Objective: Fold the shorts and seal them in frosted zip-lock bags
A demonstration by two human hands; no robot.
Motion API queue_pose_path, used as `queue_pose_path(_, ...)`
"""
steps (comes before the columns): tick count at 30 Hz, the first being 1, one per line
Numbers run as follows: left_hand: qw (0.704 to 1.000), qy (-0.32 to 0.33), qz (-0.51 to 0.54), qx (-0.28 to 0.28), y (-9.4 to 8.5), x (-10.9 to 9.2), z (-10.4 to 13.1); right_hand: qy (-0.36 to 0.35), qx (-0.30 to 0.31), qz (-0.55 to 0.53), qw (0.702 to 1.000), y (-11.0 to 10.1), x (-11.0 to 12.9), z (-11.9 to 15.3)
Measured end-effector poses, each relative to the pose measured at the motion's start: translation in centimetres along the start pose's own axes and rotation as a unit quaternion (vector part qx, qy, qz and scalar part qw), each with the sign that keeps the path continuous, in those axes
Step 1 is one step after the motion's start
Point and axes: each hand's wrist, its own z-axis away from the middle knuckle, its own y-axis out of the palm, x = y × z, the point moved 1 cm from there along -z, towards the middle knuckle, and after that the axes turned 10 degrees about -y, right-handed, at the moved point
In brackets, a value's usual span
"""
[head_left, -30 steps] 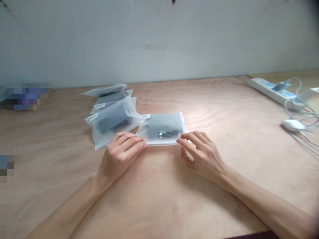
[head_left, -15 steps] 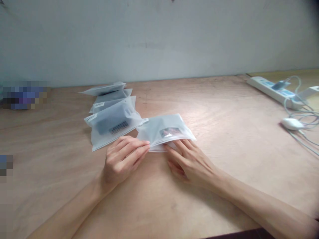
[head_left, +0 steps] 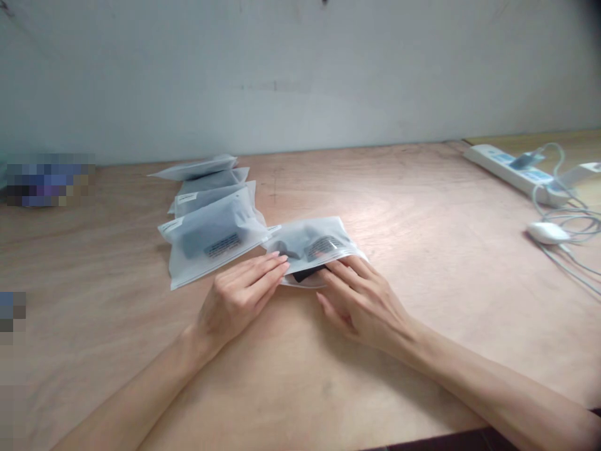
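Quantities, located from the open bag (head_left: 319,235). Open bag: 1. Hands: 2, the left hand (head_left: 244,285) at its left side, the right hand (head_left: 364,294) at its right. Dark item: 1 visible (head_left: 307,274) at its mouth. Other frosted bags (head_left: 211,235): 4, overlapping, to its left and beyond. Power strip (head_left: 507,170): 1, right and beyond. White adapter (head_left: 548,233): 1, well right. Cables (head_left: 575,269), right: overlapping, not countable.

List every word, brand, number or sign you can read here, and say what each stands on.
Nothing can be read.
Printed block on the open bag: too blurred.
Lines of print on the front-left bag: too blurred.
Corner label on the front-left bag: too small.
White label on the bag behind: too small.
White tab at the open bag's corner: too small.
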Motion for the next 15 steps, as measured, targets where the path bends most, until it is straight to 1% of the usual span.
queue_pose_path(4,1.0,-0.016,-0.013,-0.003,0.3,0.7,0.2,-0.051,-0.126,-0.009,0.991,0.1,-0.3,0.4)
queue_pose_path(6,0.999,-0.025,-0.021,-0.007,0.3,0.8,0.3,-0.075,-0.173,-0.027,0.982,0.0,-0.3,0.3)
queue_pose_path(8,0.999,-0.034,-0.029,-0.002,0.3,0.6,0.3,-0.079,-0.212,-0.066,0.972,-0.5,-0.1,0.3)
queue_pose_path(10,0.999,-0.036,-0.032,-0.001,0.2,0.2,0.2,-0.082,-0.234,-0.107,0.963,-1.1,0.3,0.4)
queue_pose_path(13,0.999,-0.023,-0.035,-0.005,0.0,-0.4,0.1,-0.117,-0.212,-0.135,0.961,-1.7,1.1,0.9)
queue_pose_path(15,0.999,-0.022,-0.042,-0.002,0.1,-0.7,0.1,-0.147,-0.205,-0.146,0.957,-1.6,1.6,1.4)
